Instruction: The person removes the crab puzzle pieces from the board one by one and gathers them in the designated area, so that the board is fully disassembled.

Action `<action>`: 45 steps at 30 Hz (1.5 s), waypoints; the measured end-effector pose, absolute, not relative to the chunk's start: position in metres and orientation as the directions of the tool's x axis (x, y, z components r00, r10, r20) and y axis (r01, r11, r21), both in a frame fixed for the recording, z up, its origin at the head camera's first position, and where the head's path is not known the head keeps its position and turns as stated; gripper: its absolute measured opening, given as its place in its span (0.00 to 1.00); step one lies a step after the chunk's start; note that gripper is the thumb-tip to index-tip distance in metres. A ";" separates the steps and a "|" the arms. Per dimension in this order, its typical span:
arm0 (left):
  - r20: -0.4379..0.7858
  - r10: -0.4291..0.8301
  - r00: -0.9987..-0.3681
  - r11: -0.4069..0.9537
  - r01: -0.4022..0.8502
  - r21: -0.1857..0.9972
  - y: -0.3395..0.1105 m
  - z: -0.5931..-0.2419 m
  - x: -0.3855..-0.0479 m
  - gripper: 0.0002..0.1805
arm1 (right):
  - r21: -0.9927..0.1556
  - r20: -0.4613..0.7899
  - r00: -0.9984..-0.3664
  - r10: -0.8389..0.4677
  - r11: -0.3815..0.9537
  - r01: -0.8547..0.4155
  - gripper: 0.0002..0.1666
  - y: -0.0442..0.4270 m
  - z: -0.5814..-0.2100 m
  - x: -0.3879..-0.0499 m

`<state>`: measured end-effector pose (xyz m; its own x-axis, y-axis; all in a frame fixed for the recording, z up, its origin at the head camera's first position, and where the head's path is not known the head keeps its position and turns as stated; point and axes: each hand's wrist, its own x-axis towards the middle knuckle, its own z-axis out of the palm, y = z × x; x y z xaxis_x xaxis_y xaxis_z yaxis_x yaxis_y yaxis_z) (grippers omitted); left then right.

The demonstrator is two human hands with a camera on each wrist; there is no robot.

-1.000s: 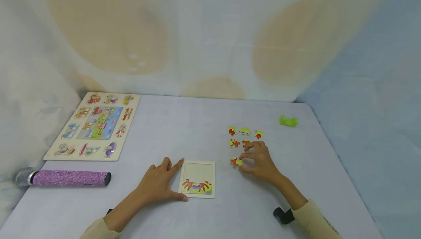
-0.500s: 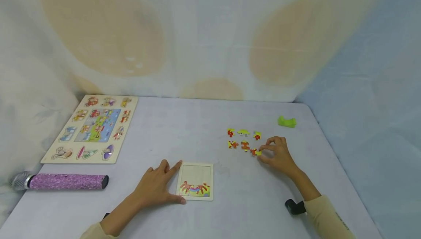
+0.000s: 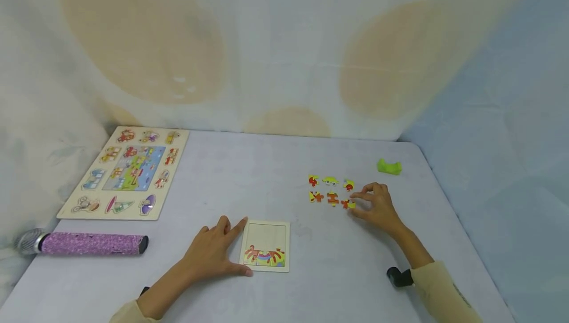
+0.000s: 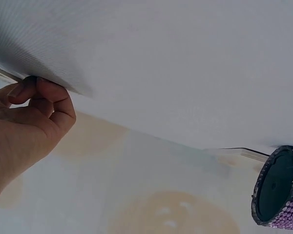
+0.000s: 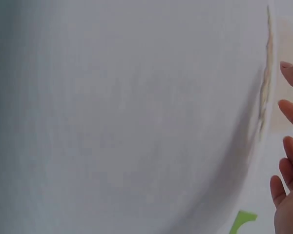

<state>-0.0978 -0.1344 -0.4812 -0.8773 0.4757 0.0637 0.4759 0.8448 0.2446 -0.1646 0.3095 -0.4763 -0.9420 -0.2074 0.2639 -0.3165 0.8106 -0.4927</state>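
Note:
A small square wooden puzzle tray [image 3: 266, 224] lies mid-table, its bottom row filled with red, yellow and rainbow pieces. My left hand [image 3: 214, 249] holds its left side, index fingertip at the upper corner and thumb at the lower one. In the left wrist view that hand [image 4: 34, 117] has bent fingers; the tray is mostly hidden. To the right, loose puzzle pieces stand in two rows. My right hand [image 3: 377, 209] is at the lower row's rightmost puzzle piece [image 3: 347, 204], thumb and index either side of it. The right wrist view shows spread fingers [image 5: 290, 114] and no piece.
A larger picture puzzle board [image 3: 153, 209] lies at the back left. In front of it is a microphone [image 3: 93, 244] with a purple sparkly handle. A green curved block [image 3: 389, 167] rests at the back right. Cloth walls [image 3: 284, 66] border the table.
My right hand has carried a puzzle piece right and back from below the rows to the lower row's end. The piece has since straightened slightly, and the fingers have spread. The left hand stays put.

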 end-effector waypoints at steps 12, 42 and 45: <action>0.091 0.472 -0.877 0.847 0.480 0.228 -0.138 -0.480 -0.096 0.66 | -0.519 0.336 -0.810 -0.480 0.624 -0.585 0.23 0.222 -0.461 -0.131; 0.069 0.503 -0.861 0.834 0.505 0.220 -0.137 -0.483 -0.096 0.65 | -0.410 0.166 -0.617 -0.770 0.515 -0.753 0.25 0.105 -0.467 -0.115; 0.080 0.501 -0.862 0.834 0.506 0.219 -0.137 -0.485 -0.095 0.65 | -0.400 0.150 -0.614 -0.775 0.521 -0.755 0.23 0.102 -0.467 -0.116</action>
<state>-0.0954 -0.1371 -0.4851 -0.8616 0.5013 0.0799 0.5057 0.8344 0.2192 -0.1158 0.1017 -0.4671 -0.6141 -0.7748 0.1503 -0.7546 0.5205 -0.3996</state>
